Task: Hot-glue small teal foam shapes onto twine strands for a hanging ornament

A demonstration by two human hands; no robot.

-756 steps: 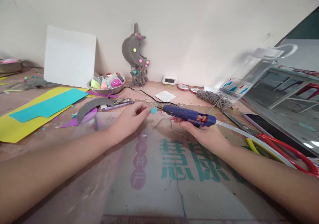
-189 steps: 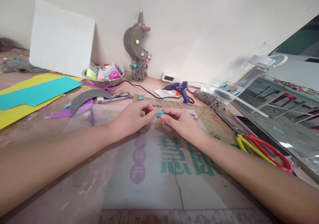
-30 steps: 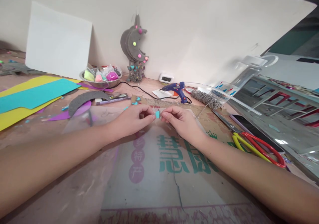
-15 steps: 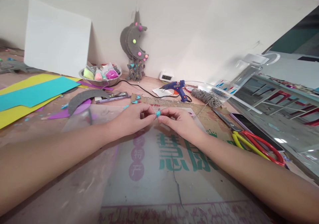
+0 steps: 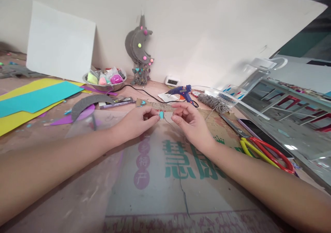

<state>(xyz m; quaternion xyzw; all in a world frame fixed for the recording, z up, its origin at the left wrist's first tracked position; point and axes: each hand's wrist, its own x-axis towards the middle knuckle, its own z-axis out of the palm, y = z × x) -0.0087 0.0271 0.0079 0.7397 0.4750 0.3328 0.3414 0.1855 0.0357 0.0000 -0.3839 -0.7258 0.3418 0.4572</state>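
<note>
My left hand (image 5: 141,122) pinches a small turquoise piece of what looks like modelling clay (image 5: 161,115) between thumb and forefinger. From beside this piece a thin grey string (image 5: 169,123) trails down to the right, passing under my right hand (image 5: 191,124). That hand is a short way right of the clay, its fingers loosely curled and the thumb apart from the raised forefinger. Both hands are above a clear plastic sheet (image 5: 160,198) laid over printed cardboard. Just behind them lies a small card (image 5: 139,102) with turquoise bits on it.
At the back stand a grey crescent-moon ornament (image 5: 138,48), a metal bowl (image 5: 103,86) of clay packets, and a clock (image 5: 172,80). A glue gun (image 5: 184,92), grey string bundle (image 5: 213,102), scissors (image 5: 258,150) and phone (image 5: 263,136) lie right. Coloured sheets (image 5: 38,96) lie left.
My right hand has come off the turquoise clay and moved slightly right, its fingers parting. The clay stays in my left hand, and the string beside it now shows.
</note>
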